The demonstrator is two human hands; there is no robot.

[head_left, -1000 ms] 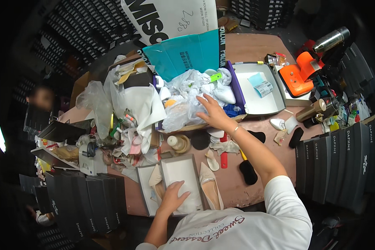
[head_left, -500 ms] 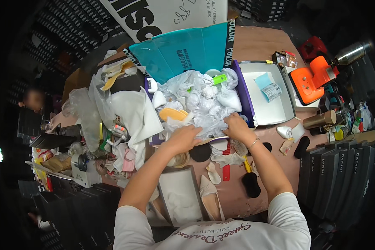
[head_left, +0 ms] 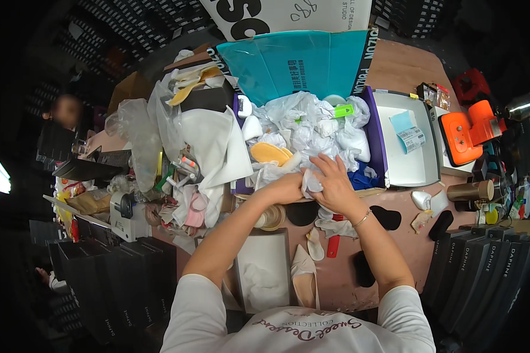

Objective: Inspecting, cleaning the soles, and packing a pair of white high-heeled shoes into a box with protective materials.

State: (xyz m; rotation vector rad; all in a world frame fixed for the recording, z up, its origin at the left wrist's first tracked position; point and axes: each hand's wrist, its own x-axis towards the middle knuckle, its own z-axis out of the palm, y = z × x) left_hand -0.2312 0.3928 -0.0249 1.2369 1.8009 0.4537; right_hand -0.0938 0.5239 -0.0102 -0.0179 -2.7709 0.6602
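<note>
A crumpled piece of white tissue paper [head_left: 312,183] is between my hands, over the near edge of a purple box [head_left: 376,132]. My left hand [head_left: 284,188] is closed on the paper, its fingertips partly hidden. My right hand [head_left: 334,185] lies against the same paper with its fingers stretched and apart. The box is heaped with white crumpled paper [head_left: 303,132], together with yellow insoles [head_left: 270,154] and a bright green piece [head_left: 344,110]. Blue material [head_left: 362,176] shows beside my right hand.
A teal box flap [head_left: 294,65] stands behind. To the right are a white open tray [head_left: 391,156] and an orange device [head_left: 465,138]. Near me are a white box [head_left: 264,279], a pale pointed shoe [head_left: 304,279] and black pads [head_left: 386,217]. Dark shoeboxes [head_left: 483,265] flank the table.
My hands have come together, and a piece of tissue paper is now between them. Blue material now shows at the box's near right. The whole view has shifted, moving the scene rightward.
</note>
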